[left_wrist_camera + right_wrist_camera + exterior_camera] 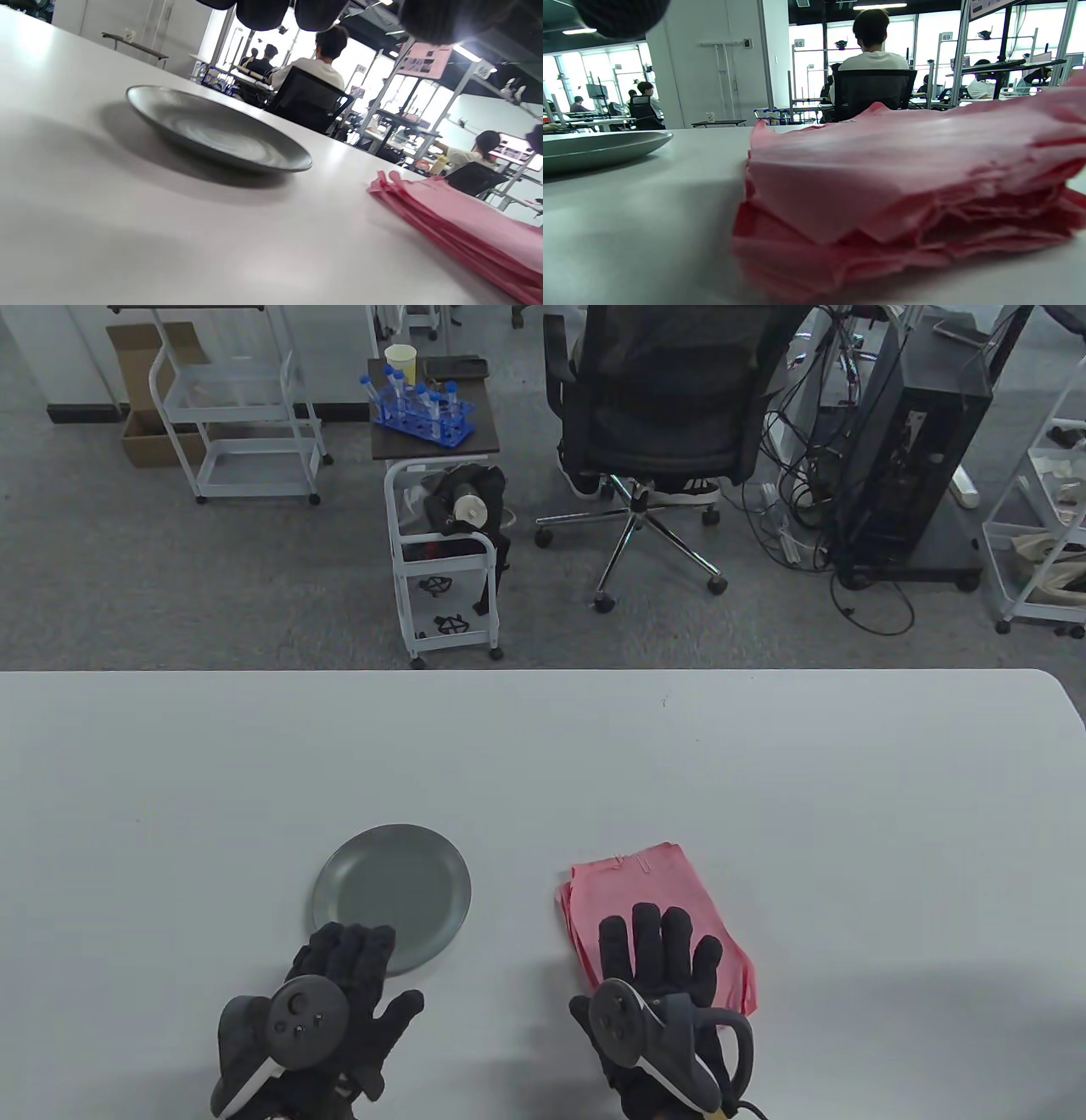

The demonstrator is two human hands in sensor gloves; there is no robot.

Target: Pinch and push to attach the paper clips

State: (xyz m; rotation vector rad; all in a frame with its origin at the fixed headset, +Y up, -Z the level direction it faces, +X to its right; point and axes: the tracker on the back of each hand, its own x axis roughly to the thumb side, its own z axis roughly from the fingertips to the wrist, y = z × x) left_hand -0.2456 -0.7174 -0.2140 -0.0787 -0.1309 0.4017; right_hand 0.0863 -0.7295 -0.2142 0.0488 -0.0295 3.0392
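Resting flat with fingers spread, the right hand (657,976) is pressing the paper (653,912); its clip (636,861) lies at 12 o'clock. Left hand (327,993) is open, farther off.

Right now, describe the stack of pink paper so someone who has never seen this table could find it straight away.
On the white table, look near the front edge, to the right of the round grey plate. The stack of pink paper sheets lies there with the right hand resting flat on its near end. It is the only pink thing on the table, with a small paper clip at its far edge.
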